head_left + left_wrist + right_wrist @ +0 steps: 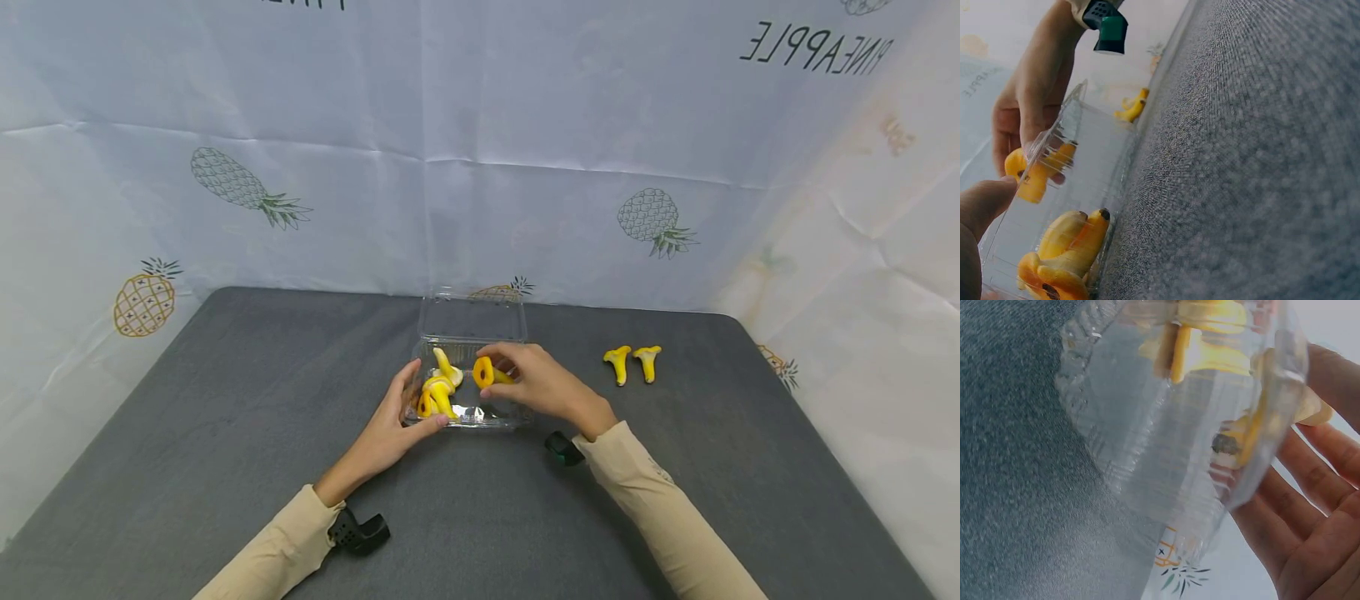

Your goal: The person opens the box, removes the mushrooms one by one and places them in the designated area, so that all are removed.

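A clear plastic clamshell box [468,423] stands on the table with its lid tipped back. Its left side holds several yellow trumpet-shaped mushrooms [438,393], which look like chanterelles, in a pile. My left hand [386,433] grips the box's left front corner, thumb along the front rim. Over the right half of the box, my right hand [536,381] pinches another yellow mushroom [484,372], its round cap facing left. In the left wrist view this held mushroom [1034,184] shows partly through the box wall; the right wrist view shows it blurred behind the plastic.
Two more yellow mushrooms [632,364] lie side by side on the grey table [712,467], right of the box. The raised lid [472,317] reaches toward the back edge, near a white curtain [525,225] printed with pineapples.
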Tool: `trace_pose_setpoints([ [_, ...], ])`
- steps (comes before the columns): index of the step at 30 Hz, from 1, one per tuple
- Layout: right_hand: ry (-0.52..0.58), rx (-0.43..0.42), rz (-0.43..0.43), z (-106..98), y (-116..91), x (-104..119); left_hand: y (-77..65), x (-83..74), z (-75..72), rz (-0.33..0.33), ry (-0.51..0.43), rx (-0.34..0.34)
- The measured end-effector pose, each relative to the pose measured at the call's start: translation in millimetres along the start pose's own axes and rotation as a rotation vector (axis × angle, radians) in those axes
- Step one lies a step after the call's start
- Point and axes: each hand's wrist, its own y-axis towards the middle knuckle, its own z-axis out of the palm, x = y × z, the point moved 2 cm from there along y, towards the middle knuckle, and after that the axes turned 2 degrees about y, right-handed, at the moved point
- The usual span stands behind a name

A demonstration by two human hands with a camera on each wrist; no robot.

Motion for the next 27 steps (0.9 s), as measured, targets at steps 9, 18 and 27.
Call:
trace_pose_setpoints([
  [9,0.008,-0.065,0.009,-12,-9,-1,-0.2,-0.8,-0.3,0.003,-0.002,-0.003],
  [18,0.011,-0.089,0.026,-19,-15,-5,-0.7,-0.4,-0.5,0.021,-0.003,-0.004],
  [27,0.004,-0.115,0.051,-27,-23,-11,-0.9,0.3,-0.6,0.03,0.001,-0.004],
])
